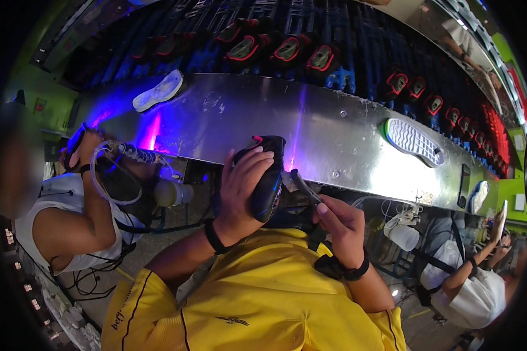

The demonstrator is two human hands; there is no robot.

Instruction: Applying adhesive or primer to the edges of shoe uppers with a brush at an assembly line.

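— While the left hand [240, 187] wraps around the black shoe [267, 178], where is this shoe?
— It is raised before the chest, just under the metal shelf [228, 117]. The fingers are closed firmly on its side.
— And the right hand [339, 225]?
— It pinches a thin tool [301, 184], whose tip touches the shoe. A white sole [414, 140] lies on the shelf, well apart.

Shoe [267, 178] held before metal shelf [334, 131], soles [414, 140] on shelf, shoe rack [310, 35] behind
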